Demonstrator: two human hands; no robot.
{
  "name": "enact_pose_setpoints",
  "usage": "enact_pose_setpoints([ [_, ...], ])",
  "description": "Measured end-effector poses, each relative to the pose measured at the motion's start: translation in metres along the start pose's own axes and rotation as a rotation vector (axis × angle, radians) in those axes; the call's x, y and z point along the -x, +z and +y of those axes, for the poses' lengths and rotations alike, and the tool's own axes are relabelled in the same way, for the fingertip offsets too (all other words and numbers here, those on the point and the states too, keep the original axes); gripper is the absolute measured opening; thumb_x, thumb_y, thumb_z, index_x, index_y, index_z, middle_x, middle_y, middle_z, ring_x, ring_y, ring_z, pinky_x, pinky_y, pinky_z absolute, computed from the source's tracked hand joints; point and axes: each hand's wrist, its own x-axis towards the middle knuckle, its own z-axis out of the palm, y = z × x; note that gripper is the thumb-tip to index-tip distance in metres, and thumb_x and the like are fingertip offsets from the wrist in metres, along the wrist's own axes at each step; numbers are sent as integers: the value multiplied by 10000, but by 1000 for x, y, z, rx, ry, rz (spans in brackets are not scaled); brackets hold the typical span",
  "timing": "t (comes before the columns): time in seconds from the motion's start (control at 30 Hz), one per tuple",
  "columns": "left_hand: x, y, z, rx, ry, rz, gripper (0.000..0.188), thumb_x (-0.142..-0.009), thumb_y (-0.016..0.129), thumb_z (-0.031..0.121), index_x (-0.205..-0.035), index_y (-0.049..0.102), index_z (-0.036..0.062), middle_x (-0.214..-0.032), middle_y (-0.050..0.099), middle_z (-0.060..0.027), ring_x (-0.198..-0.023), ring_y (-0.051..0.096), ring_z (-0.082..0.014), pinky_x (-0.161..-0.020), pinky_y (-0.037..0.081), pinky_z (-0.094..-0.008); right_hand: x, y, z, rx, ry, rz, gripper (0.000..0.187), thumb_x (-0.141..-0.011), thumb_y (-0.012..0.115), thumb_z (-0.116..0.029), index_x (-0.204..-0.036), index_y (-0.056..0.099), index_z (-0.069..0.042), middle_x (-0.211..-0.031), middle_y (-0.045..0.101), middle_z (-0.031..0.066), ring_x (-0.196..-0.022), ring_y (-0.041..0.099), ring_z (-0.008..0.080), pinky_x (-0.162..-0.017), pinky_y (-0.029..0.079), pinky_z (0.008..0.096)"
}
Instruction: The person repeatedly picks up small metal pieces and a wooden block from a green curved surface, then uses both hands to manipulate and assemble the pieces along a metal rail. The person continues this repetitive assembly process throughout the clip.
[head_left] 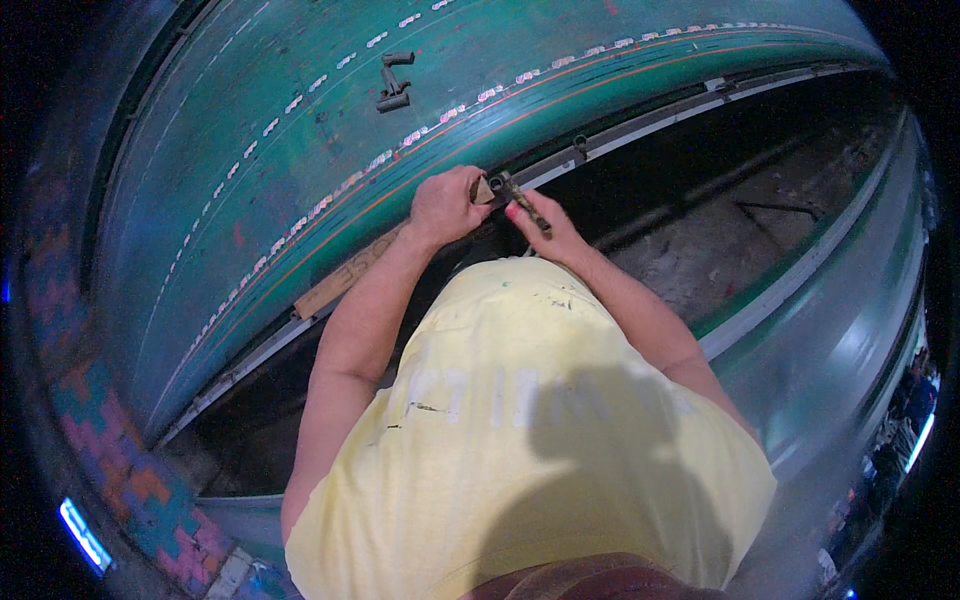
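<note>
My left hand (446, 210) is closed at the near edge of a long green table (330, 130), its fingers round a small tan-brown block (483, 191), perhaps wood. Just right of it, my right hand (556, 236) is closed on a dark metal tool (527, 207) with a round, ring-like head and a short, worn shaft. The tool's head is close against the block; I cannot tell whether they touch. Something red shows at the right thumb. Both hands are in front of my yellow shirt.
A dark metal clamp-like piece (394, 84) lies on the table top. A wooden strip (345, 277) with handwritten marks rests along the near edge, left of my hands. A metal rail (620, 135) follows that edge. Behind me on the right is another green, shiny surface (810, 350).
</note>
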Motion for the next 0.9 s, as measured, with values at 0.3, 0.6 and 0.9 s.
enact_pose_setpoints([
  [0.3, -4, -9, -2, -73, 13, -90, 509, -813, 968, 343, -1211, 774, 92, -1082, 805, -210, -1032, 783, -433, -871, 626, -524, -5, -13, -21, 277, -83, 96, 256, -1122, 691, -272, -1187, 722, -25, -950, 752, 221, -839, 741, 379, -785, 572, 454],
  [0.6, 8, -90, 27, 204, 89, 9, 506, -866, 940, 332, -1256, 729, 88, -1088, 797, -226, -1030, 789, -460, -861, 629, -523, 51, -5, -4, -31, 244, 612, 523, -1131, 674, -138, -1633, 541, -70, -978, 705, 24, -805, 653, 128, -760, 550, 310],
  [0.9, 40, -111, -63, -27, -206, 135, 563, -892, 919, 359, -1310, 662, 82, -1095, 797, -242, -1046, 779, -473, -873, 606, -560, 64, -49, 1, 628, -17, 624, 411, -1039, 759, -75, -1444, 759, -150, -1084, 725, 124, -895, 735, 286, -805, 588, 387],
])
